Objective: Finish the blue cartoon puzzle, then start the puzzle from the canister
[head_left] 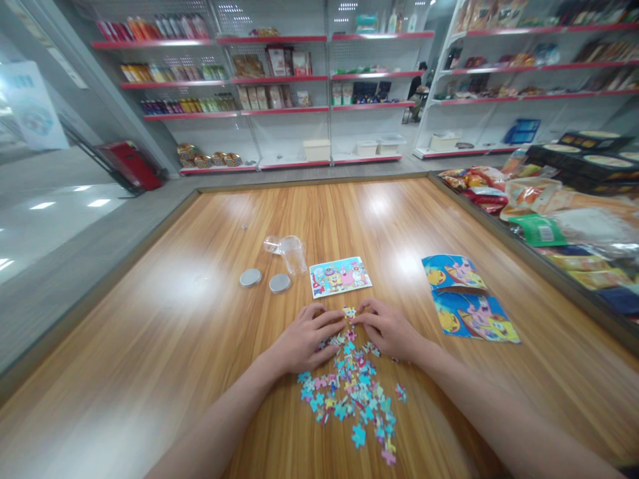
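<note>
Between my two hands lies a small joined patch of yellow jigsaw pieces (pixel 349 312). My left hand (pixel 314 338) rests on the table with fingers stretched and apart, its fingertips at the patch's left side and its thumb over loose pieces. From the other side, my right hand (pixel 388 331) has bent fingers, closed at a jigsaw piece by the patch's lower right edge; its thumb is mostly hidden. Toward me spreads a heap of loose jigsaw pieces (pixel 357 386), blue, pink and yellow, partly covered by both hands. Just beyond stands a cartoon picture card (pixel 341 277), lying nearly flat.
Left of the card are a clear plastic jar (pixel 293 255), a smaller clear piece (pixel 272 245) and two round silver lids (pixel 250 277). A folded blue cartoon sheet (pixel 474 316) lies right. Packaged snacks (pixel 539 229) line the right edge; stocked shelves (pixel 279 78) stand behind.
</note>
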Tool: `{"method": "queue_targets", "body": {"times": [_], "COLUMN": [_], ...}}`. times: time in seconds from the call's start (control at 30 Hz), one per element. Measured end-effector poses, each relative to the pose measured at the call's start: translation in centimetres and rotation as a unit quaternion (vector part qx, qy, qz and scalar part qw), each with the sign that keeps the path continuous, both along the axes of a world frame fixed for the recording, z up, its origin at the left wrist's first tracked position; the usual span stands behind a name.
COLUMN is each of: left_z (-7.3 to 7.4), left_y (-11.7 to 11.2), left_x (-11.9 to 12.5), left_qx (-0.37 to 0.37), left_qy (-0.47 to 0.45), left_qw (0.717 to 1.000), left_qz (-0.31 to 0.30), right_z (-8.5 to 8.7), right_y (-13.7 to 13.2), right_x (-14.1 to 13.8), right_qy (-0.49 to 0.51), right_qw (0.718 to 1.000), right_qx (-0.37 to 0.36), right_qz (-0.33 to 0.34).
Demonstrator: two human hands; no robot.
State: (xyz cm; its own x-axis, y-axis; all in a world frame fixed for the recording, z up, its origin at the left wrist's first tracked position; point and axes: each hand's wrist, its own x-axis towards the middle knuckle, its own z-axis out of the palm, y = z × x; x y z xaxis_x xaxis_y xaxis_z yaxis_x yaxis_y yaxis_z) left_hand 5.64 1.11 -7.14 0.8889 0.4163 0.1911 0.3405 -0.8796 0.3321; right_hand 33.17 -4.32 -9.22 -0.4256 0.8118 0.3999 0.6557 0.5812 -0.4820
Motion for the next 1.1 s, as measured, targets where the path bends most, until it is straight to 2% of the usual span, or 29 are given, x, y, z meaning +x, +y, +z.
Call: {"method": "queue_targets", "body": {"times": [1.1], "left_z": [-0.05], "left_y": [0.03], "left_x": [0.04], "left_qx": [-0.001], "left_qy": [-0.014], "left_qw": [1.000], "left_qz": [0.006], "right_z": [0.03], "right_y": [0.14], "right_x": [-0.04], "right_qy": [0.020], "right_qw": [1.000], "right_qx": [0.003], "right_qz": [-0.002]}}
